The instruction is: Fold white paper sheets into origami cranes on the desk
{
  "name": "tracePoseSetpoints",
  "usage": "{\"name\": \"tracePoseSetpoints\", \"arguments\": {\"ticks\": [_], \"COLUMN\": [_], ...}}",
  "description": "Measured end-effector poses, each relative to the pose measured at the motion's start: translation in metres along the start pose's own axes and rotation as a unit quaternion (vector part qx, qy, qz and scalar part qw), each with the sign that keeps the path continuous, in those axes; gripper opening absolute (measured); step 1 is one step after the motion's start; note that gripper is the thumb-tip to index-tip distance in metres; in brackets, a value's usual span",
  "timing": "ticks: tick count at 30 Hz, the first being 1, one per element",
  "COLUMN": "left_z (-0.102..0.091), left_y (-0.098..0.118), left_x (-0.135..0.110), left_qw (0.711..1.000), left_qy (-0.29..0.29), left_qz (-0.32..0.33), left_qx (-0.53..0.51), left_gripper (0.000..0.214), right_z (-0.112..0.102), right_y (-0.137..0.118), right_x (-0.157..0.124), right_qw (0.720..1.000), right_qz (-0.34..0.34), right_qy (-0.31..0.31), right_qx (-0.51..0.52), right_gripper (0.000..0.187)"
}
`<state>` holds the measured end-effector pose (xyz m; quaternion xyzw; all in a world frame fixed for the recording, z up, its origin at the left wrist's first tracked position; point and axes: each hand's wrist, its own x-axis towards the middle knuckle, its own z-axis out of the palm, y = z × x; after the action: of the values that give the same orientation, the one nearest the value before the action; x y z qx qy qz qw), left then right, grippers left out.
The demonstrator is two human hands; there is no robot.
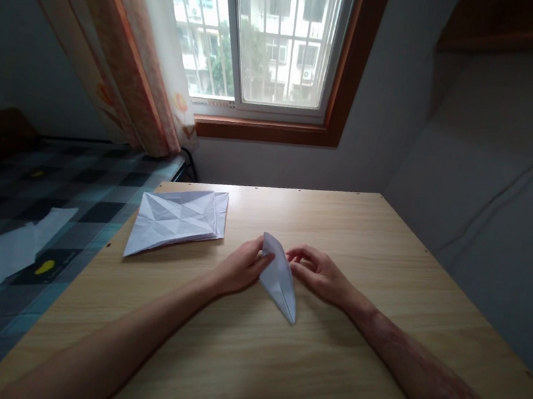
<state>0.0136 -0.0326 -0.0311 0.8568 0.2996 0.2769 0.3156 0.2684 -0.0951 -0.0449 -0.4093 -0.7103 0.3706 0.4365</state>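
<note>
A piece of folded white paper (278, 278), long and pointed at its near end, is held just over the middle of the wooden table. My left hand (244, 265) grips its left side, with the thumb on top and the other fingers behind it. At the paper's right edge is my right hand (316, 273), its fingers bent and the thumb and index close together by the fold. Whether those right fingertips pinch the edge or only touch it, I cannot tell. The paper's underside is hidden.
Creased white sheets (180, 216) lie stacked on the wooden table (343, 225) at its back left. To the left is a bed with a checked cover (112, 182), and more white paper (9, 256) rests on it. A window (286, 41) and a curtain (117, 21) are beyond.
</note>
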Motion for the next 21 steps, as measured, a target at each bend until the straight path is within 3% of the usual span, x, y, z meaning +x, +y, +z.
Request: {"name": "tracePoseSetpoints", "arguments": {"ticks": [8,16,21], "left_z": [0.001,0.003,-0.004], "left_y": [-0.001,-0.002,0.006], "left_x": [0.000,-0.002,-0.003], "left_qw": [0.998,0.995,0.999], "left_qy": [-0.044,-0.045,-0.042], "left_qz": [0.006,-0.023,0.006], "left_qx": [0.049,-0.080,-0.021], "left_gripper": [0.022,0.023,0.036], "right_z": [0.001,0.011,0.012], "right_y": [-0.005,-0.001,0.001], "right_x": [-0.001,0.001,0.001], "right_qw": [0.999,0.999,1.000], "right_qz": [-0.002,0.015,0.011], "right_qy": [-0.041,-0.034,-0.022], "right_qx": [-0.007,0.031,-0.017], "right_gripper": [0.035,0.035,0.026]}}
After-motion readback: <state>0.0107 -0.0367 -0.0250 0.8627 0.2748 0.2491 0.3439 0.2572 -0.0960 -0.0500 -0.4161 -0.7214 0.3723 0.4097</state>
